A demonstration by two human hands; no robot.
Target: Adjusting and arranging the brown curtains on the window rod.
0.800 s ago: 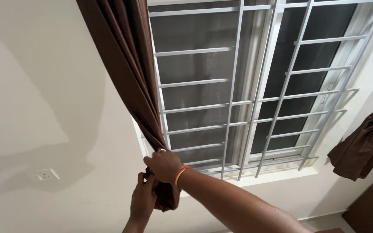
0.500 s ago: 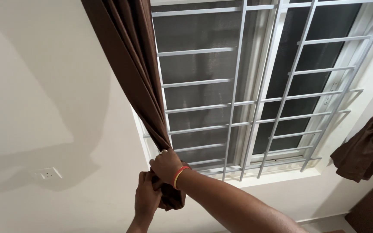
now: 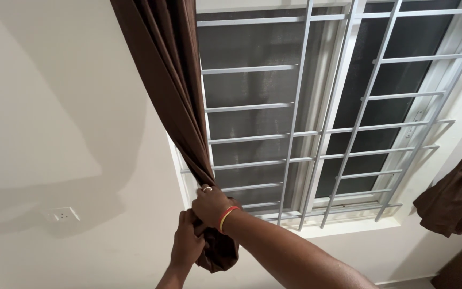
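In the head view, the brown curtain (image 3: 175, 101), soft, limp and probably light, is gathered at seven o'clock of the barred window (image 3: 316, 118), its bunched lower end clenched by the left hand (image 3: 187, 242) and right hand (image 3: 209, 206), where it is best gripped.

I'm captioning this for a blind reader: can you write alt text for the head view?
Both hands, the left hand and right hand, grip the gathered lower end of a brown curtain beside a window with a white metal grille.
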